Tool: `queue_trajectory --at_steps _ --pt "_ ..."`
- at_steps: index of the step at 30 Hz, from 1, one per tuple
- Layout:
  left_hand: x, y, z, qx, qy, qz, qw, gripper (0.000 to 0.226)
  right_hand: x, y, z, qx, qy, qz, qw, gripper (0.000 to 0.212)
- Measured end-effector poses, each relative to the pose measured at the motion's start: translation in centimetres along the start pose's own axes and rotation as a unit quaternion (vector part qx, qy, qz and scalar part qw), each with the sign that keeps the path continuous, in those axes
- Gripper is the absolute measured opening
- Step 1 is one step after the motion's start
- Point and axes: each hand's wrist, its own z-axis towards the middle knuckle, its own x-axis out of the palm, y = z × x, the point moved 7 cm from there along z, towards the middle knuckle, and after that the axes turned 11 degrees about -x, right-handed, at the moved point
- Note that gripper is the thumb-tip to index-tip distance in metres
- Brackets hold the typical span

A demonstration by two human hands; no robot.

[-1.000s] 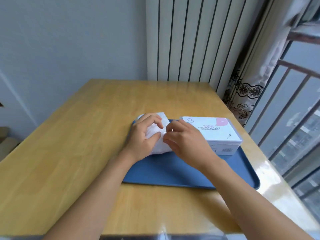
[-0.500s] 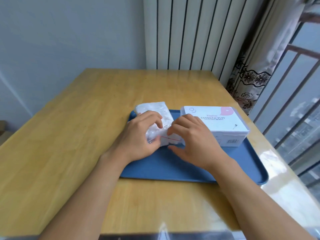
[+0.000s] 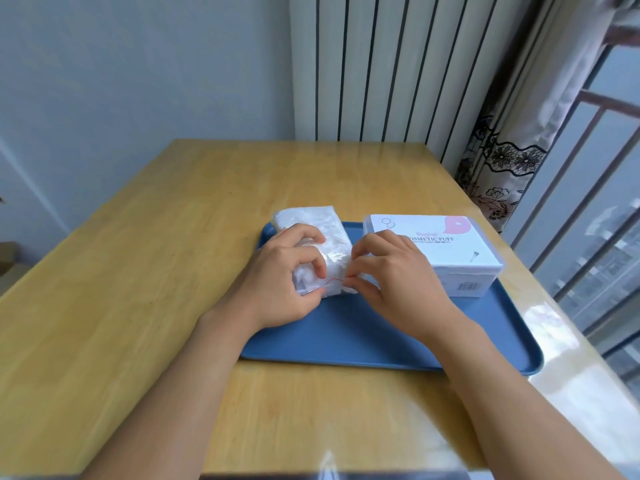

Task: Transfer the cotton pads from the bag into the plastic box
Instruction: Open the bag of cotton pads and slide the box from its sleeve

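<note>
The fingers of the left hand and those of the right hand pinched the near, red-lined end of the clear bag of cotton pads. Under them lay a blue tray on a pale wooden tabletop. Just right of the fingers stood the shut plastic box. Beyond were a grey wall, a ribbed white radiator and a lace-edged curtain.

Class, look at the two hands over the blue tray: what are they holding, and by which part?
Both hands hold the clear bag of cotton pads at its near, red-lined sealed end: left hand wraps it, right hand pinches the edge.
</note>
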Motion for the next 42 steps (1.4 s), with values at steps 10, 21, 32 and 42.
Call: queue_trajectory --at_steps 10,21,32,42 --pt "-0.4 0.0 0.3 -0.009 -0.039 -0.033 0.999 0.014 -0.6 0.2 -0.3 0.003 -0.022 0.052 0.998 0.022" --pt "-1.3 -0.9 0.2 -0.003 -0.095 -0.055 0.994 0.007 -0.8 1.3 0.6 -0.027 -0.139 -0.081 0.987 0.008" --pt "-0.7 -0.4 0.5 -0.026 -0.127 -0.07 0.989 0.01 -0.6 2.0 1.0 -0.046 -0.117 -0.06 0.99 0.016" --pt "-3.9 -0.2 0.1 -0.023 -0.24 -0.097 0.966 0.007 0.3 3.2 0.5 -0.072 -0.051 -0.022 0.996 0.012"
